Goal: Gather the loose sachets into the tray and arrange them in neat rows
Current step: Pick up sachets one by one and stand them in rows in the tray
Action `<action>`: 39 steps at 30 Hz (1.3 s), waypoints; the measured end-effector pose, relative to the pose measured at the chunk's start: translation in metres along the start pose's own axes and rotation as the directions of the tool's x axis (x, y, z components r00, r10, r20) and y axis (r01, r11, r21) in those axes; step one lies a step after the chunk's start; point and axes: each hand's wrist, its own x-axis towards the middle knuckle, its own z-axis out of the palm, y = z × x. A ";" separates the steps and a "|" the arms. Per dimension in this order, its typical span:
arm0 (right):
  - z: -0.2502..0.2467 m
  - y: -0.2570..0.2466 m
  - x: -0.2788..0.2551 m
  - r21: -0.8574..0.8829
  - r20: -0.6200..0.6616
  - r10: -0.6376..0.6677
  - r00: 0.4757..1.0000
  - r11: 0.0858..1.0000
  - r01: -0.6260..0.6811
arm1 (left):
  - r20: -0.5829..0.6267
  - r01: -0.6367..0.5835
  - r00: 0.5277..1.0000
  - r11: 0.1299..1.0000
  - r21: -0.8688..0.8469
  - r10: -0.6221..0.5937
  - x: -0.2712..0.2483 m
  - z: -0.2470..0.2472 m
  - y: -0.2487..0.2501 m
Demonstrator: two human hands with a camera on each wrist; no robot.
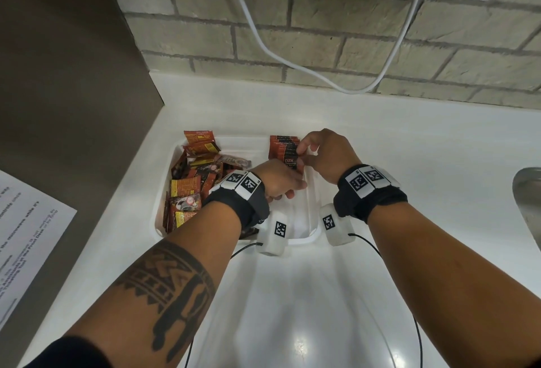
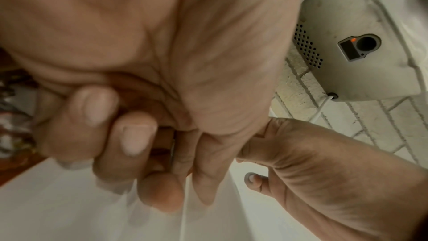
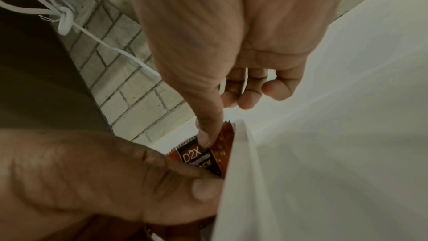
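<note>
Step in hand, as judged: building the first neat row at the far right of the white tray [image 1: 312, 238]. The row of sachets [image 1: 283, 145] stands on edge, faces toward the person, and runs away from the fingertips toward the back rim. The right hand [image 1: 328, 154] pinches the top edge of the front "D2X" sachet [image 3: 198, 157] with its thumb tip; the other fingers are curled clear. The left hand [image 1: 279, 181] has its fingers curled round the sachet's lower end. The sachet's long axis is upright, the serrated end up. The loose pile [image 1: 195, 180] lies left of the left fingers, unsorted. Next: seat this sachet flush, then fetch another.
</note>
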 end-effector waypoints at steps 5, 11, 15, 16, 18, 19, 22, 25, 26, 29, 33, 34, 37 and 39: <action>0.002 0.005 -0.001 -0.008 -0.016 -0.006 1.000 1.000 0.006 | 0.000 -0.013 1.000 1.000 -0.021 0.013 -0.001 0.002 -0.001; 0.000 0.006 -0.002 -0.005 -0.027 -0.012 1.000 1.000 0.012 | -0.001 -0.031 1.000 0.999 -0.015 0.031 -0.004 0.003 -0.002; -0.002 0.006 -0.002 -0.014 -0.026 -0.009 1.000 1.000 0.009 | -0.005 -0.032 0.999 0.998 -0.053 0.031 -0.006 0.003 -0.005; -0.002 0.006 -0.002 -0.016 -0.028 -0.010 1.000 1.000 0.009 | 0.001 -0.031 1.000 0.998 -0.048 0.031 -0.006 0.003 -0.005; -0.003 0.007 -0.003 -0.020 -0.033 -0.013 0.999 1.000 0.012 | 0.011 -0.029 0.999 0.999 -0.043 0.030 -0.007 0.002 -0.005; -0.003 0.007 -0.004 -0.023 -0.035 -0.016 0.999 1.000 0.015 | 0.011 -0.029 1.000 0.999 -0.039 0.029 -0.008 0.002 -0.005; -0.004 0.006 -0.006 -0.032 -0.027 -0.010 1.000 0.999 0.009 | -0.019 -0.018 1.000 1.000 -0.004 0.018 -0.007 0.000 -0.008; -0.003 0.006 -0.007 -0.036 -0.016 0.004 1.000 0.999 -0.005 | -0.049 0.006 0.999 0.998 0.055 -0.003 -0.007 -0.001 -0.007; -0.002 0.006 -0.008 -0.033 -0.015 0.009 1.000 0.999 -0.010 | -0.049 0.005 0.999 0.997 0.076 -0.001 -0.007 -0.002 -0.006; 0.000 0.003 -0.008 -0.010 -0.015 0.016 1.000 1.000 -0.016 | -0.062 -0.003 0.998 0.997 0.077 0.008 -0.006 -0.002 -0.005; 0.000 -0.002 -0.006 0.002 -0.024 0.012 1.000 1.000 -0.012 | -0.065 -0.006 0.998 0.997 0.072 0.011 -0.001 -0.003 -0.006; 0.000 -0.002 -0.005 -0.003 -0.027 0.010 1.000 1.000 -0.010 | -0.065 -0.001 0.998 0.998 0.067 0.005 0.000 -0.003 -0.006; 0.000 -0.004 -0.003 -0.014 -0.028 0.013 1.000 1.000 -0.013 | -0.066 -0.002 0.998 0.999 0.053 0.005 -0.001 -0.002 -0.004; 0.000 -0.004 -0.001 -0.019 -0.027 0.013 1.000 1.000 -0.014 | -0.060 0.003 0.998 1.000 0.013 -0.003 -0.003 -0.001 -0.002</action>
